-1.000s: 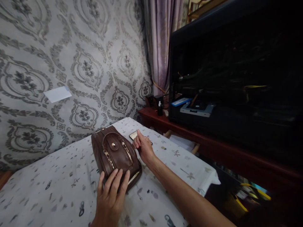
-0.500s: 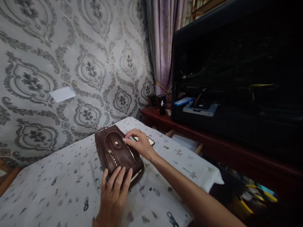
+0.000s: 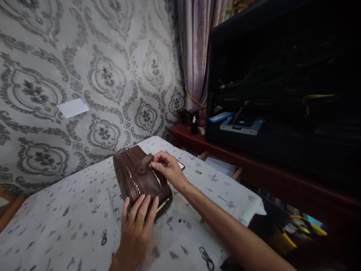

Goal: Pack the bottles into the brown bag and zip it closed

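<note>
A brown leather bag [image 3: 146, 184] with gold zippers lies on the patterned white cloth [image 3: 84, 210]. My left hand [image 3: 138, 222] rests on the near end of the bag, its fingers spread over the leather. At the bag's upper right, my right hand [image 3: 169, 169] pinches a zipper pull or the strap tab beside the right-hand zipper; its fingertips partly hide which. The bag's handle strap [image 3: 145, 163] stands raised beside those fingertips. Behind my right hand, a phone-like object [image 3: 181, 165] is partly visible on the cloth.
A dark red desk [image 3: 188, 135] runs along the right, bearing a small dark bottle [image 3: 194, 126] and a large black case [image 3: 282, 75]. Below it is an open drawer [image 3: 222, 167] with paper. The patterned wall [image 3: 113, 49] rises behind the bag; a yellow-edged container [image 3: 287, 237] stands lower right.
The strap flap on top of the bag has been lifted and folded over. My right hand has shifted slightly right, while my left hand stays on the bag. The view has turned slightly.
</note>
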A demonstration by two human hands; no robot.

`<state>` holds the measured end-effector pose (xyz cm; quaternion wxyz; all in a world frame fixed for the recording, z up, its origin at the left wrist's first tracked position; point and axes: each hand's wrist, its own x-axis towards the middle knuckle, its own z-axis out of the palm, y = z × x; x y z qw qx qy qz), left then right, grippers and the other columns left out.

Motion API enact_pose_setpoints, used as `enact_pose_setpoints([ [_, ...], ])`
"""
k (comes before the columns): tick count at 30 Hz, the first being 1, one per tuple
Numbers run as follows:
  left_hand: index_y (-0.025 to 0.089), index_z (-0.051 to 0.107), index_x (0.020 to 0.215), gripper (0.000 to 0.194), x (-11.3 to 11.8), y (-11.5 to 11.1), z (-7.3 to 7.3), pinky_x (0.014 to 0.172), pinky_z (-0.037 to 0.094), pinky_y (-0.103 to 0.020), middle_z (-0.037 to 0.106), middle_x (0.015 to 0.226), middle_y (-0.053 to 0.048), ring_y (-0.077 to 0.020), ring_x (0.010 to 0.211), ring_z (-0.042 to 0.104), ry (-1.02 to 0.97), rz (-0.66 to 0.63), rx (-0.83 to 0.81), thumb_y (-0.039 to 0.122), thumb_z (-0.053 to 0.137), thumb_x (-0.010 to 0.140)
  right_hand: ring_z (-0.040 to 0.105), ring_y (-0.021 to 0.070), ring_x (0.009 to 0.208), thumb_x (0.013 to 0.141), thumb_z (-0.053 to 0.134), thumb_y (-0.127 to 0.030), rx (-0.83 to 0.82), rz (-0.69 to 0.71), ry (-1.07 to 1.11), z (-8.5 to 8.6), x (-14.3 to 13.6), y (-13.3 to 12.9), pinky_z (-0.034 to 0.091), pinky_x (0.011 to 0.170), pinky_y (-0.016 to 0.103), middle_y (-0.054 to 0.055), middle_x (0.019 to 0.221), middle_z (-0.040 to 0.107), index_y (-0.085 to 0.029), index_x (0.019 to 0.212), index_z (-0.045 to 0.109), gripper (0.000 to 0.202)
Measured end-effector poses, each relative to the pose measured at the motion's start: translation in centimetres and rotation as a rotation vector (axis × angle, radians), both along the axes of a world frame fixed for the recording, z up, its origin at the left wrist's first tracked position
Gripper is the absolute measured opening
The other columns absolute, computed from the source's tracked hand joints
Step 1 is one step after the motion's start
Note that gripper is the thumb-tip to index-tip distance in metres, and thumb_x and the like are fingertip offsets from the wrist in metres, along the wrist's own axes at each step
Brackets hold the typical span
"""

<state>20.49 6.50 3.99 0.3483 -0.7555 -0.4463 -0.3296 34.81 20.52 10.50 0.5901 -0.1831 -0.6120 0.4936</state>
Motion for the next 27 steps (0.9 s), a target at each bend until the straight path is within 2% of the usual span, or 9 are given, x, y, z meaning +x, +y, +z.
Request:
enact_pose_setpoints([
  [8,0.017,0.070,0.122,0.035,0.1,0.0,0.0,0.124,0.019,-0.048,0.070,0.116,-0.011,-0.0212,0.118,0.057,0.007,0.010,0.008,0.012,0.046,0.097,0.059,0.0177,0.083,0.080,0.074,-0.043,-0.004,-0.015,-0.033,-0.7,-0.3,0.3,0.047,0.082,0.030,0.002,0.085,0.067,-0.020,0.087,0.071,0.024],
  [12,0.017,0.071,0.120,0.034,0.2,0.1,0.1,0.124,0.019,-0.048,0.071,0.115,-0.010,-0.0214,0.117,0.057,-0.003,0.003,0.017,0.012,0.046,0.097,0.061,0.0182,0.084,0.084,0.071,-0.045,0.012,-0.032,-0.057,-0.8,-0.4,0.1,0.047,0.084,0.031,0.002,0.086,0.069,-0.020,0.085,0.073,0.025],
  [16,0.016,0.072,0.119,0.034,0.1,0.1,0.1,0.124,0.020,-0.048,0.071,0.115,-0.011,-0.0218,0.117,0.057,0.007,-0.008,0.024,0.011,0.047,0.097,0.062,0.0193,0.087,0.086,0.069,-0.047,0.005,-0.050,-0.038,-1.0,-0.4,-0.4,0.047,0.083,0.030,0.003,0.089,0.071,-0.022,0.088,0.074,0.026],
  [22,0.017,0.071,0.120,0.035,0.1,0.1,0.1,0.124,0.018,-0.047,0.071,0.115,-0.011,-0.0212,0.117,0.057,-0.010,-0.002,0.009,0.012,0.045,0.097,0.062,0.0198,0.085,0.082,0.073,-0.052,-0.056,-0.047,0.036,-1.5,-0.6,-0.6,0.049,0.076,0.029,0.003,0.088,0.070,-0.021,0.085,0.073,0.031],
  [27,0.017,0.072,0.119,0.035,0.2,0.0,0.2,0.124,0.019,-0.046,0.071,0.114,-0.011,-0.0209,0.116,0.057,-0.023,-0.003,0.006,0.012,0.045,0.097,0.061,0.0188,0.083,0.083,0.073,-0.052,-0.045,-0.014,0.044,-1.5,-0.3,-0.6,0.048,0.076,0.028,0.003,0.086,0.070,-0.021,0.082,0.072,0.031],
])
